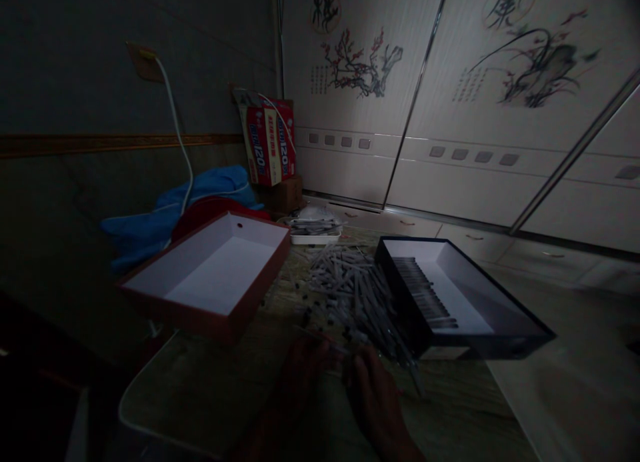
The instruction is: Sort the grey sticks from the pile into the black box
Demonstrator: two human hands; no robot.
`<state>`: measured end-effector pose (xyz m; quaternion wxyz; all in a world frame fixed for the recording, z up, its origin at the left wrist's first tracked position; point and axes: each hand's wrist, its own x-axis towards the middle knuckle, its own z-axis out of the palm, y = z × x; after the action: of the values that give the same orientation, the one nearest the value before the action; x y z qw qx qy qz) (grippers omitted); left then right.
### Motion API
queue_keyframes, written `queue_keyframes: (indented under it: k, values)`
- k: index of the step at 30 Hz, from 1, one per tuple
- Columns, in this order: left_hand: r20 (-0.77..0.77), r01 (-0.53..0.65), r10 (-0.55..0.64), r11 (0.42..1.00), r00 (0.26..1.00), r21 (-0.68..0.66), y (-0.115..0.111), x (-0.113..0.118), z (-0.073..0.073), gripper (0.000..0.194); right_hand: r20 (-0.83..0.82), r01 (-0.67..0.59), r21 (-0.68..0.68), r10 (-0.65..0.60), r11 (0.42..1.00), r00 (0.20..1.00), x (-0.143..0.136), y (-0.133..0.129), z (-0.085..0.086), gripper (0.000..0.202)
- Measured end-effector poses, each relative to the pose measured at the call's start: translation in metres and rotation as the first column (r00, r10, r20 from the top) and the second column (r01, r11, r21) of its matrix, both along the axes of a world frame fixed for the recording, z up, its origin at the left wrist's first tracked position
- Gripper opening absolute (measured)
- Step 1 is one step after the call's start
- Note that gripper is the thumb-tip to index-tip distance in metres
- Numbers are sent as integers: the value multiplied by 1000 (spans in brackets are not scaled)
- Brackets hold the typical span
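Low over the near part of the table, my left hand (303,369) is closed with its fingertips on a thin pale tube (337,348). That tube slants down toward my right hand (373,392), whose fingers are curled together close to its end. Dim light and the fingers hide what my right hand grips. Just beyond the hands spreads a heap of slim translucent tubes (350,279), much like pen barrels. Small black pieces (307,312) lie scattered along its left side. In the dark-rimmed box (480,345) to the right, a row of dark-tipped tubes (425,292) lies side by side.
A red-brown box (200,315) with a white inside stands at the table's left edge. At the back sits a white tray (316,239) of tubes. Beyond are blue cloth (215,185), a red carton (270,142), a white cable (175,115) and patterned cabinet doors (350,162).
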<state>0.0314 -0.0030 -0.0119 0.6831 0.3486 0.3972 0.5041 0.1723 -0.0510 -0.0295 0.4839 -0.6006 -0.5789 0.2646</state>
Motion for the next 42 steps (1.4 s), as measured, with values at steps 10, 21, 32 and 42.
queue_keyframes:
  k: [10, 21, 32, 42]
  values:
    - [34, 41, -40, 999, 999, -11, 0, 0, -6, 24, -28, -5, 18, 6, 1000, 1000, 1, -1, 1, 31]
    - [-54, 59, -57, 998, 997, 39, 0, 0, 2, 24, -14, -14, 35, 14, 999, 1000, 1, 2, -3, 36]
    - [-79, 47, -43, 998, 996, 43, -2, -1, 3, 22, 225, -3, 178, -38, 984, 974, 1, 2, -13, 36]
    - [-98, 90, -82, 992, 992, 85, 0, 0, 2, 22, 419, -17, 341, -136, 940, 898, 10, 2, -16, 37]
